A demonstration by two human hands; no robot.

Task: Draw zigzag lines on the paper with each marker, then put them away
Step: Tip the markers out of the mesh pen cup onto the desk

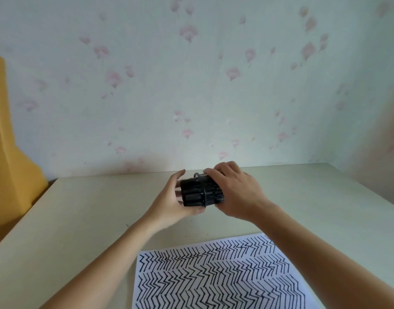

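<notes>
A black mesh holder (210,192) full of black markers (192,194) is held tipped on its side above the table (80,219), near the wall (191,74); it is gripped by the right hand (238,192), fingers curled over its body, so that it can be steadied; the marker ends are cupped by the left hand (172,200), fingers loosely spread, probably to keep them from sliding out; the paper (214,275), covered with zigzags, lies nearer, suggesting that drawing is finished.
</notes>
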